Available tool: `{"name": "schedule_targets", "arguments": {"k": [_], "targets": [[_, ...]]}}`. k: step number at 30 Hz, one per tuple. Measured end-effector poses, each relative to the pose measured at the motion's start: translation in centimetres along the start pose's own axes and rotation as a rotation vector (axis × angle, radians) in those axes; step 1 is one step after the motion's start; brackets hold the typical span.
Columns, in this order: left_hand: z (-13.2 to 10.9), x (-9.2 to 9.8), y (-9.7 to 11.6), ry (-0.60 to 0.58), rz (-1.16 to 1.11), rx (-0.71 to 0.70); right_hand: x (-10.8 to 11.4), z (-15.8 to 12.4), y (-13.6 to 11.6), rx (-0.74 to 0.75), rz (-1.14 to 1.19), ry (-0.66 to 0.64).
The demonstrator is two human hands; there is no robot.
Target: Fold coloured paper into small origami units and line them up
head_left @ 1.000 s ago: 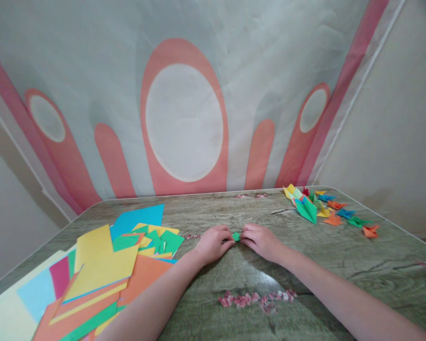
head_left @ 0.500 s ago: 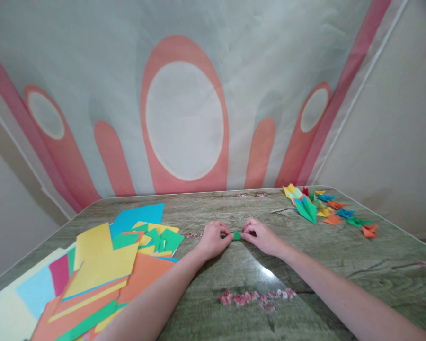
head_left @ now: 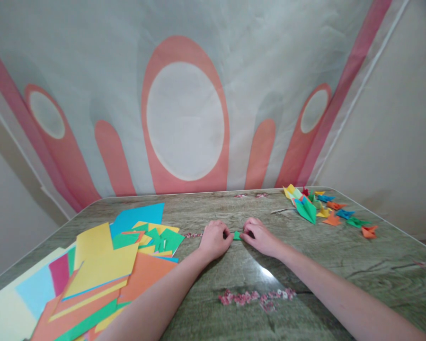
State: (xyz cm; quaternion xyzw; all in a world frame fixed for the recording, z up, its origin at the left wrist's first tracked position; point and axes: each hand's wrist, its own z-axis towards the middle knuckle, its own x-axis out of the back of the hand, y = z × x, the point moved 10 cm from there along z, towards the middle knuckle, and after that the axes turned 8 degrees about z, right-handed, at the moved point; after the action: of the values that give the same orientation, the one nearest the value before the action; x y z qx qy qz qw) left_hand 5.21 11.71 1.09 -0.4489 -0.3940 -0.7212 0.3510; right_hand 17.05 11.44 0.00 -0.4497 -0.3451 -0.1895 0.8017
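Presently, one small piece of green paper [head_left: 237, 235] is noted just below and right of the frame's centre, at the wooden-patterned tabletop [head_left: 248, 265]. Visible portion: plain, bright green, compact, roughly wedge-shaped, its upper edge sloping (finer creases too small to verify). The left hand [head_left: 216, 239] has thumb and fingers pinched at its left end; the right hand [head_left: 260, 236] is likewise pinched at its right end.

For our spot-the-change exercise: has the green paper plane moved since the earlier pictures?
No; the green paper plane has kept its place relative to the far blossom prints on the table.
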Motion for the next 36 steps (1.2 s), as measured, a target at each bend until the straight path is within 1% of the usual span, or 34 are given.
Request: {"name": "schedule_targets", "arguments": {"k": [8,12,17,21,28,36], "targets": [[0.0,0.1,0.5,0.021,0.046,-0.029,0.1,-0.1,-0.7,0.010,-0.031,-0.027],[0.1,0.1,0.9,-0.004,0.065,-0.051,0.1,-0.1,-0.9,0.011,-0.054,-0.027],[0.2,-0.1,0.9,-0.035,0.068,-0.042,-0.1,0.0,-0.7,-0.001,-0.058,-0.015],[0.3,-0.2,0.8,-0.053,0.059,-0.012,-0.4,0.0,-0.7,0.017,-0.066,-0.026],[0.2,-0.5,-0.4,-0.054,0.051,0.110,-0.2,-0.1,-0.6,0.028,-0.035,0.003],[0.0,-0.6,-0.6,-0.048,0.045,0.122,-0.2,-0.2,-0.3,-0.049,-0.102,0.097]]}}
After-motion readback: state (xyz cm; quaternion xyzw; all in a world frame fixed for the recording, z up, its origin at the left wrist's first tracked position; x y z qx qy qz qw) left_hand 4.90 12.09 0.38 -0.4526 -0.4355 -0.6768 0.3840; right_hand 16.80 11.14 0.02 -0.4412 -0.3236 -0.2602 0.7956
